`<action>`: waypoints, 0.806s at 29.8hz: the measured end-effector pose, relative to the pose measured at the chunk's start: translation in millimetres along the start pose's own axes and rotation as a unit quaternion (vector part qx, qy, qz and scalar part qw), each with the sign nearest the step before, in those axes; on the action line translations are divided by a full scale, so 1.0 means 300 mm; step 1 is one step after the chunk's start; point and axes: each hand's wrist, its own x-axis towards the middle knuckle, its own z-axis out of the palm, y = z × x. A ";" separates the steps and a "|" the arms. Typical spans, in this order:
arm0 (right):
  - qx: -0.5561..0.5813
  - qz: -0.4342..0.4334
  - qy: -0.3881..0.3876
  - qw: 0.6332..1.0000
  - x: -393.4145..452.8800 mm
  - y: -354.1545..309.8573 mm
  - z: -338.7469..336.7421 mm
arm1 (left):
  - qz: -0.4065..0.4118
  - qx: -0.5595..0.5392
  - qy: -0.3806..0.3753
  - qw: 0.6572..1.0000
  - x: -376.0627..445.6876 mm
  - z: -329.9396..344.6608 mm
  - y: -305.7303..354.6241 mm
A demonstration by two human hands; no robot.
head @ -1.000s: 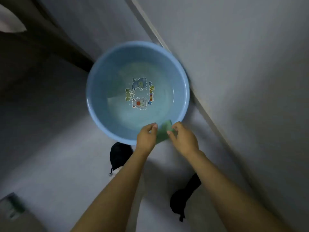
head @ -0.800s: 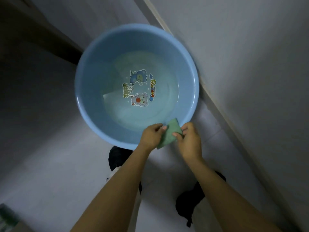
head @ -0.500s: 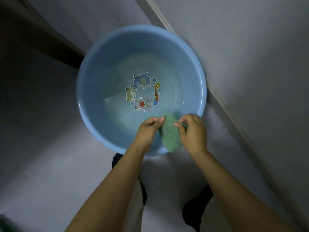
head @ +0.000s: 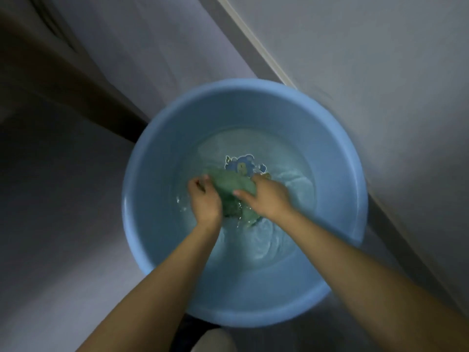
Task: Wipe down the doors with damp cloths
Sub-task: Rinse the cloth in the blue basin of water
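Down on the floor (head: 58,224), beside a pale wall (head: 380,72), a blue basin (head: 157,153) with shallow water (head: 284,199) is seen from above, and the green cloth (head: 232,185) is held inside it by both hands. The step in hand is judged to be the wetting of the cloth, the opening part of the task; no door is being wiped in this view, so nearly all of the work is taken to remain. The left hand (head: 204,199) is curled round the left end of the cloth, its fingertips tucked over the fabric. The right hand (head: 266,196) is laid over the right end with the thumb stretched across the top of the cloth and the fingers wrapped beneath, so the cloth is gripped at both ends. The cloth lies bunched between the two hands, touching both, its upper fold raised just above the surface and its lower part trailing into the water near the wrists, where ripples and small splashes are visible. A cartoon picture (head: 241,165) on the basin bottom is partly covered by the cloth. The next move is judged to call for a firm wringing over the basin, so that the cloth is left damp, not dripping, before it is carried to a door.
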 end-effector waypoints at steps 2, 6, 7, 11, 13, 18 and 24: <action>0.057 0.037 0.036 0.997 0.027 -0.004 -0.009 | 0.029 0.042 -0.041 0.998 0.023 0.002 0.005; 0.317 0.125 0.145 0.929 0.046 -0.048 0.007 | 0.056 0.037 0.000 0.998 0.033 0.018 0.013; 0.350 0.125 0.172 0.912 0.045 -0.062 0.028 | 0.058 0.032 0.018 0.998 0.031 0.032 0.024; 0.278 0.088 0.217 0.931 0.051 -0.060 0.060 | 0.061 0.044 0.039 0.996 0.036 0.078 0.068; 0.175 0.088 0.212 0.957 0.053 -0.040 0.034 | 0.033 0.045 0.044 0.997 0.050 0.079 0.073; 0.234 0.032 0.245 0.940 0.005 -0.133 0.003 | -0.102 -0.119 -0.157 0.975 0.020 0.112 0.101; 0.336 0.023 0.301 0.892 -0.003 -0.229 -0.035 | -0.047 -0.124 -0.165 0.977 -0.031 0.122 0.192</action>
